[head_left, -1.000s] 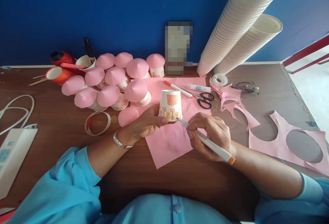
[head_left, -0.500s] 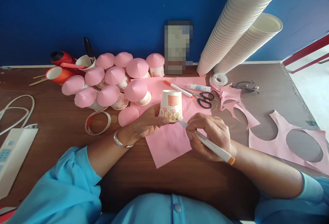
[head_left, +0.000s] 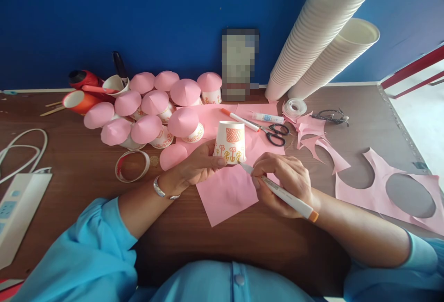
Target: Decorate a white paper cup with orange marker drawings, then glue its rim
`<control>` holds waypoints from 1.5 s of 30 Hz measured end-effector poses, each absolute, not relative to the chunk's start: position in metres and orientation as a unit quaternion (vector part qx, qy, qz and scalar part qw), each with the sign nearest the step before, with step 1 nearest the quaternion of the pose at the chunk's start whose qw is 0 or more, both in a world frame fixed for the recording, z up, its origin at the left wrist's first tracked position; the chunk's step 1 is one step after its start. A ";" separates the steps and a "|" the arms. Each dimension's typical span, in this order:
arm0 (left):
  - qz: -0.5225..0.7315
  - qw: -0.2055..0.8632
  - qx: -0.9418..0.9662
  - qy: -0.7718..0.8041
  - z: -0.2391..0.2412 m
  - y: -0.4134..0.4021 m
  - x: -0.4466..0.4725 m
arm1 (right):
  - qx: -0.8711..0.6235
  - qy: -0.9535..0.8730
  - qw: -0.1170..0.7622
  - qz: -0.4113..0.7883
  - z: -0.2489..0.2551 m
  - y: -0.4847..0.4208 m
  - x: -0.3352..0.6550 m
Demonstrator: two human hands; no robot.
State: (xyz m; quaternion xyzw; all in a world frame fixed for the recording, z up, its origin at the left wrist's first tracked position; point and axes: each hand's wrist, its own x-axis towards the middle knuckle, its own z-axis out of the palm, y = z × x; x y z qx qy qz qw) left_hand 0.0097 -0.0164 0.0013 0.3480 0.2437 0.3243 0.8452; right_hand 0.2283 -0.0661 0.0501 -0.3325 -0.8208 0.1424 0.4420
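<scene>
An upturned white paper cup (head_left: 231,141) with an orange grid square and small flower drawings stands on a pink paper sheet (head_left: 229,191). My left hand (head_left: 197,165) grips its left side with thumb and fingers. My right hand (head_left: 282,181) is closed round a white marker with an orange end cap (head_left: 287,197). The marker's tip touches the cup's lower right edge.
Several cups topped with pink paper cones (head_left: 152,107) cluster at the back left. Two long stacks of white cups (head_left: 322,38) lean on the blue wall. Scissors (head_left: 275,134), an orange pen, a glue tube, tape rolls (head_left: 132,165), pink offcuts (head_left: 388,186) and a power strip (head_left: 17,209) lie around.
The marker tip has shifted slightly along the cup's lower edge. Both hands and the cup stay in nearly the same place.
</scene>
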 end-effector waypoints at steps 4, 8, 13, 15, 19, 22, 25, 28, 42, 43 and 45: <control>0.331 0.841 0.348 0.249 0.002 -0.017 0.009 | -0.327 -0.817 0.451 0.148 0.052 -0.065 0.230; 0.328 0.841 0.347 0.253 0.003 -0.017 0.008 | -0.330 -0.813 0.456 0.146 0.052 -0.065 0.230; 0.330 0.849 0.341 0.234 0.002 -0.017 0.009 | -0.333 -0.812 0.455 0.150 0.051 -0.065 0.229; 0.333 0.848 0.343 0.230 0.001 -0.017 0.009 | -0.331 -0.811 0.458 0.150 0.050 -0.065 0.229; 0.334 0.845 0.343 0.237 0.002 -0.017 0.009 | -0.330 -0.813 0.456 0.150 0.050 -0.065 0.229; 0.328 0.843 0.345 0.251 0.003 -0.017 0.009 | -0.332 -0.814 0.454 0.144 0.050 -0.065 0.229; 0.328 0.841 0.346 0.256 0.004 -0.018 0.008 | -0.336 -0.813 0.455 0.140 0.049 -0.065 0.229; 0.326 0.844 0.346 0.249 0.004 -0.018 0.009 | -0.338 -0.811 0.455 0.145 0.049 -0.064 0.230; 0.338 0.839 0.356 0.235 0.001 -0.017 0.008 | -0.344 -0.810 0.455 0.140 0.051 -0.064 0.230; 0.337 0.839 0.356 0.237 0.001 -0.017 0.008 | -0.345 -0.810 0.453 0.139 0.051 -0.065 0.230; 0.336 0.838 0.356 0.239 0.001 -0.017 0.009 | -0.347 -0.811 0.451 0.137 0.051 -0.065 0.230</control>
